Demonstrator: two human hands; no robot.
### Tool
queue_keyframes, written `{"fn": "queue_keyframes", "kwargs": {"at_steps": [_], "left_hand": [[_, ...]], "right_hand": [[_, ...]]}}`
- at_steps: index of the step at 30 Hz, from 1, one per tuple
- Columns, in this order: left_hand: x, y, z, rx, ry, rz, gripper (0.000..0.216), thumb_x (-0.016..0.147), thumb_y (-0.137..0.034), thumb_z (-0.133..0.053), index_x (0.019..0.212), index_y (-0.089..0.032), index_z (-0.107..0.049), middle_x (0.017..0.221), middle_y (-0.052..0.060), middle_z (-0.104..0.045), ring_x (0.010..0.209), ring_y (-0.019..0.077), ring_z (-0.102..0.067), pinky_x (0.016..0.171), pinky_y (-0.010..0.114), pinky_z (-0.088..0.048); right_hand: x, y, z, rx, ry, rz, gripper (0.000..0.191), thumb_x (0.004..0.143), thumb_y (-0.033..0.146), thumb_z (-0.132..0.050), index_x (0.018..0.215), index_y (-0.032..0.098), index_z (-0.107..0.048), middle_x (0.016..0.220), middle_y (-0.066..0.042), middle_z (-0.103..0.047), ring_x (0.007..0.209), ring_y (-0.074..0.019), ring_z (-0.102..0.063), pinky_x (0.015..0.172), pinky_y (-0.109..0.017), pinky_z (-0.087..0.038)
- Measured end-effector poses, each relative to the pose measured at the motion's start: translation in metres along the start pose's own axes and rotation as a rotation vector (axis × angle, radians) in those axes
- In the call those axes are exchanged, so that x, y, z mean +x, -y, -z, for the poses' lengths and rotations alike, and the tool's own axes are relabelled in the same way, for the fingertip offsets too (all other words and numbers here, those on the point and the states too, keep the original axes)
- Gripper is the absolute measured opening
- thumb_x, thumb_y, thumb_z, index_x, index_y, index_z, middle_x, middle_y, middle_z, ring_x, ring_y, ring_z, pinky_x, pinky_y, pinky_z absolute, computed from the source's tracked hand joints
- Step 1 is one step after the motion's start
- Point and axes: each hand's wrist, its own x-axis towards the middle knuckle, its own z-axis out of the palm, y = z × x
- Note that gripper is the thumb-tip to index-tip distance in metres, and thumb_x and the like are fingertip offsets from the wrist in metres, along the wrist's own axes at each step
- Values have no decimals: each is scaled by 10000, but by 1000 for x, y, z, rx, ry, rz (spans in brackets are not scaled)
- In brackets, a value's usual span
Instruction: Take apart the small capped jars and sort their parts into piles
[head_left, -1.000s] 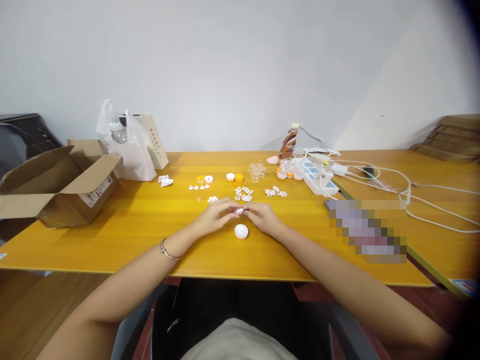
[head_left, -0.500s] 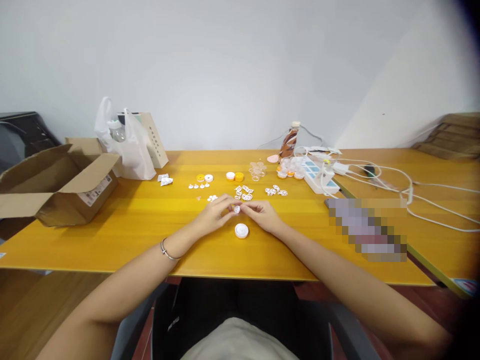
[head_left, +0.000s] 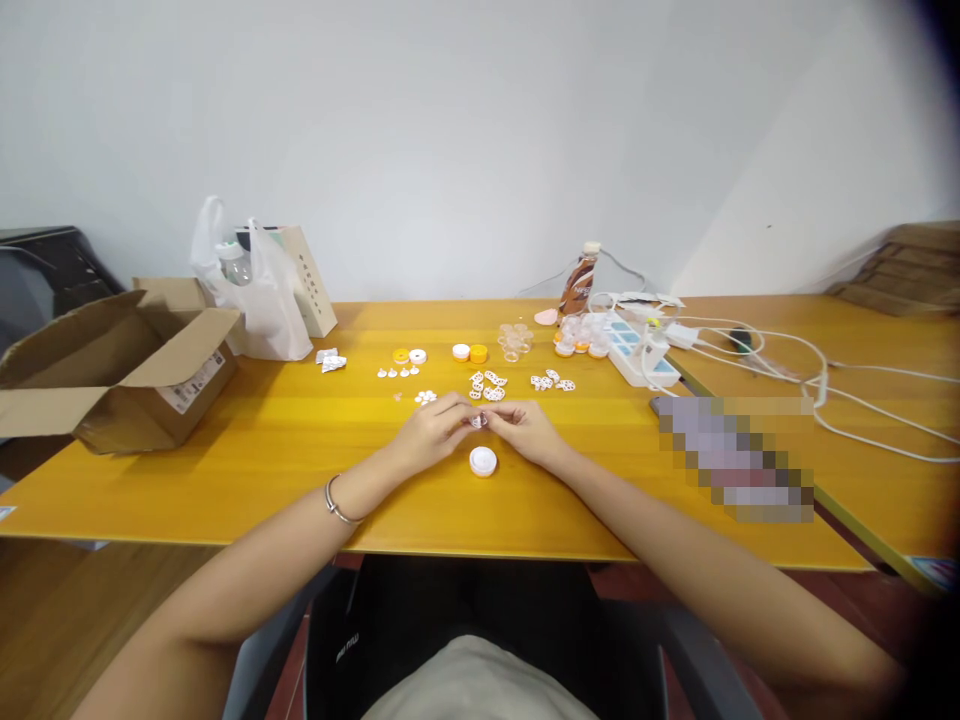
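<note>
At the far left a dark case stands behind an open box on the table. Just beyond the box's right side, a white bag holds a clear bottle, with a beige carton upright against it. Right of these lie foil packets.

The left hand, a bangle at its wrist, meets the right hand at the table's middle. Their fingertips come together on a small white piece, pinched from both sides; its shape is partly hidden. Beyond the left hand are white chips, four pegs in a row and, farther, a yellow disc touching a white disc.

A white cup sits on the near side of the hands. On their far side lie openwork pieces, with two lids and clear rings farther off.

Farther right come more openwork pieces, clear capsules, a brown bottle upright behind them, a power strip, cables and folded cardboard.
</note>
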Motion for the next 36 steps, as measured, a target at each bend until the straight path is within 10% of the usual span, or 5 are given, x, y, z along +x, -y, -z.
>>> {"fn": "queue_keyframes", "kwargs": {"at_steps": [23,36], "left_hand": [[4,4,4,-329,-27,342,214,787,-245,-589,977,-152,-621,957,76,-658,903,167,-603,847,293,-463],[3,1,0,-225,-104,296,190,777,-262,-600,935,-159,-624,916,69,-669,858,165,-619,825,303,-474]], "right_hand": [[7,-5,4,307,-21,-112,275,657,420,-679,767,179,-604,687,9,-671,621,-123,-629,694,-281,-493],[7,-4,-3,161,-96,-75,265,678,370,-649,696,198,-449,614,30,-618,551,-100,-567,611,-260,-460]]}}
